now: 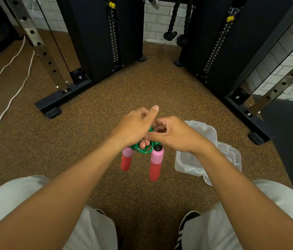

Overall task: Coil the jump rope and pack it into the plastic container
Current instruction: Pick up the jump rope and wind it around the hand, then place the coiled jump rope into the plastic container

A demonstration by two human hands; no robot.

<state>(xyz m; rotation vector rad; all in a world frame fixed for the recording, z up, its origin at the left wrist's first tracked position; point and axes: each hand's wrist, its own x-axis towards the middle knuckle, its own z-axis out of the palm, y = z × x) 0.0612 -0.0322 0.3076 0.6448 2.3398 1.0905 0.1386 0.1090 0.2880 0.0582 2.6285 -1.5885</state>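
Observation:
The jump rope's green cord is bunched into a small coil between my two hands, above the floor. My left hand wraps its fingers round the coil, thumb sticking up. My right hand pinches the cord from the right side. Two pink-and-red handles hang down below the coil, one on the left and one on the right. The clear plastic container lies open on the floor to the right, partly hidden under my right wrist, with its lid folded out beside it.
A brown speckled floor spreads around me. Black weight-stack machines and steel frames stand ahead left and right. A white cord trails over the floor at left. My knees and one shoe fill the bottom edge.

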